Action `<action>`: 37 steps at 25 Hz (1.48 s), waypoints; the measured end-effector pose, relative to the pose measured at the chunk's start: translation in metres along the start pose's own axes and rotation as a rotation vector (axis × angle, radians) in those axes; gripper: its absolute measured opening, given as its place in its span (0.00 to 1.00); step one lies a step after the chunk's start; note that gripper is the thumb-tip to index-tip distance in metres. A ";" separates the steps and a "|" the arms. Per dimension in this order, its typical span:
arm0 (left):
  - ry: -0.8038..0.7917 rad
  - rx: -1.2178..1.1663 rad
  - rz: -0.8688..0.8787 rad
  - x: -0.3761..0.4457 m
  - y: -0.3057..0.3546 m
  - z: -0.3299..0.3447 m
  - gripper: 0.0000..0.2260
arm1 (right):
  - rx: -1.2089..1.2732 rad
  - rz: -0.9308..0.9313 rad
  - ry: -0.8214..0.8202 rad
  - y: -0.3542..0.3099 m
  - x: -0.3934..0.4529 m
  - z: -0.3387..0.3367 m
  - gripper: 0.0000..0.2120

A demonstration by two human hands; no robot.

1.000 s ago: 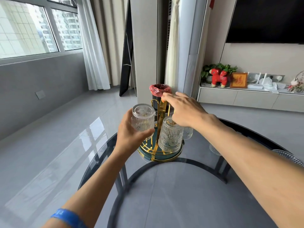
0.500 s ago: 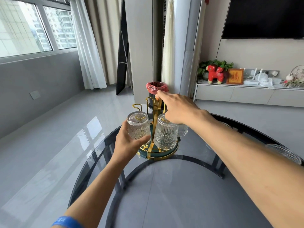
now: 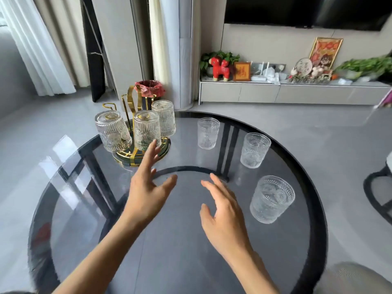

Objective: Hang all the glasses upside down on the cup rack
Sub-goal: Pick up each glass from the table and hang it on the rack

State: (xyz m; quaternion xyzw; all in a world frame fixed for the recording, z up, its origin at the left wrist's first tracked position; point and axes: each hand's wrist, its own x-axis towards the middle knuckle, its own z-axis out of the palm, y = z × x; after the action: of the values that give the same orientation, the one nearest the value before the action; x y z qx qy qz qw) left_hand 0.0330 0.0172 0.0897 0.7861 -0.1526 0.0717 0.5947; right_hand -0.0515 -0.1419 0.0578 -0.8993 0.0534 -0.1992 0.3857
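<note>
A gold cup rack with a round green base stands at the far left of the round glass table. Three ribbed glasses hang upside down on it: a tilted left one, a middle one and a right one. Three more glasses stand upright on the table's right side: far, middle and near. My left hand hovers open just in front of the rack, fingertips close to the middle hung glass. My right hand is open over the table centre, holding nothing.
A bin with a red liner stands on the floor behind the rack. A low TV cabinet with ornaments runs along the back wall. A dark chair sits right of the table, and a grey cushion is at the near right.
My left hand let go of the glass it held; that glass now hangs on the rack's left hook. My right hand left the rack top and both hands drew back. The camera tilted down and right.
</note>
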 end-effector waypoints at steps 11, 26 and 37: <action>-0.234 0.011 -0.087 -0.051 0.016 0.084 0.38 | -0.076 0.349 0.478 0.051 -0.014 -0.057 0.51; -0.235 0.200 -0.003 -0.022 0.050 0.058 0.42 | 0.428 0.371 0.203 0.025 0.008 -0.005 0.33; -0.076 0.216 -0.100 0.021 0.064 -0.031 0.26 | 0.545 -0.111 -0.055 -0.041 0.038 0.005 0.34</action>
State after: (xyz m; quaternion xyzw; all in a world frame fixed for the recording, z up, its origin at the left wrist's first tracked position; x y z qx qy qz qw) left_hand 0.0342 0.0282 0.1629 0.8544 -0.1267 0.0282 0.5032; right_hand -0.0166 -0.1195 0.0963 -0.7689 -0.0621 -0.2026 0.6032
